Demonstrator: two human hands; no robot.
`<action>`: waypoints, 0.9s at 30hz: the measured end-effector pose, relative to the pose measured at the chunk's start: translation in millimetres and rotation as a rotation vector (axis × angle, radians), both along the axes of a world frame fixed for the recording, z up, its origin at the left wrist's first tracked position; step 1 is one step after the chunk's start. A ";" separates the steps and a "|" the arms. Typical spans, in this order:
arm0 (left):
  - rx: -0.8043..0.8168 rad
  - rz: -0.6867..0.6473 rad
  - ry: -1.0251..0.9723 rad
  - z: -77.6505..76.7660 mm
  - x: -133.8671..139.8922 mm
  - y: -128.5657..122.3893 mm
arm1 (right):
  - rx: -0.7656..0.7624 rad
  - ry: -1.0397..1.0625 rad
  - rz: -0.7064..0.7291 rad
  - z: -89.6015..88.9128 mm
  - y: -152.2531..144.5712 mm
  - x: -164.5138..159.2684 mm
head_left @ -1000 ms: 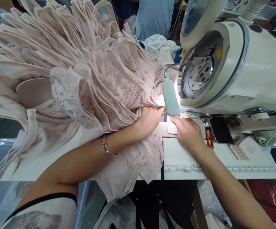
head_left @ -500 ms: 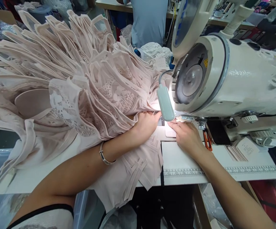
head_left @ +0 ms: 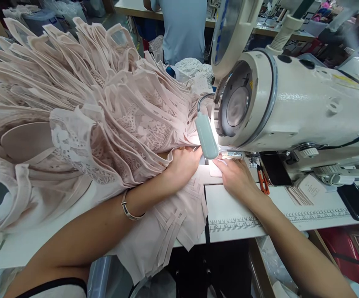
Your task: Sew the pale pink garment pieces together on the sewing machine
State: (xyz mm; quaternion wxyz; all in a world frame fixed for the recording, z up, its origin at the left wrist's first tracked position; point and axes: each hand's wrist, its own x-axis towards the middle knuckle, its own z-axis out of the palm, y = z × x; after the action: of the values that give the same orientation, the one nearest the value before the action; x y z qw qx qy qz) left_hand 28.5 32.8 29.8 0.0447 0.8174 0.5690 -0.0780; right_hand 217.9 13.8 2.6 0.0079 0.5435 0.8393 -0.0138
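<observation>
Under the head of a white sewing machine (head_left: 294, 101), both hands are close together. My left hand (head_left: 184, 165), with a ring and a bracelet, is closed on the edge of a pale pink lace bra (head_left: 148, 124), beside the lit stitching area. Facing it, my right hand (head_left: 238, 176) has its fingers pressed together near the presser foot. Their tips are partly covered by the green lamp (head_left: 207, 136), so what they pinch is hidden. A large pile of similar bras with straps lies over my left forearm, and pale fabric hangs off the front edge below it.
Orange-handled snippers (head_left: 263, 180) and a dark phone (head_left: 275, 169) lie right of my right hand. Farther right are stacked card tags (head_left: 306, 189) and another dark device (head_left: 357, 200). A printed ruler (head_left: 235, 224) runs along the table front. A person in blue (head_left: 184, 31) is beyond the machine.
The whole view has shifted slightly, so the machine and pile appear farther left. Both hands keep nearly the same place by the presser foot.
</observation>
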 end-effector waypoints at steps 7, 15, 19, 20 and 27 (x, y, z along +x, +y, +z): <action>0.007 0.003 0.017 1.2 -0.2 0.1 | 0.029 0.001 0.029 1.4 0.6 1.6; 0.007 0.009 -0.005 -0.5 -0.2 0.9 | 0.051 -0.009 0.040 1.5 0.7 1.7; 0.016 0.009 -0.009 -1.6 -0.4 0.9 | 0.001 -0.009 0.013 4.2 1.0 -0.8; 0.019 0.011 -0.007 -1.7 -0.4 0.8 | -0.008 -0.008 0.010 4.4 1.1 -1.5; 0.028 -0.004 0.002 -0.8 -1.1 0.5 | 0.142 0.037 0.042 -0.3 -1.1 -4.6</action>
State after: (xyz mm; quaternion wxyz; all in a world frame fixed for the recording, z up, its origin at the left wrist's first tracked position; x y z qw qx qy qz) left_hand 27.4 33.3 29.0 0.0326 0.8188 0.5687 -0.0711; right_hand 213.4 12.7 2.4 -0.0458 0.5245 0.8494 0.0358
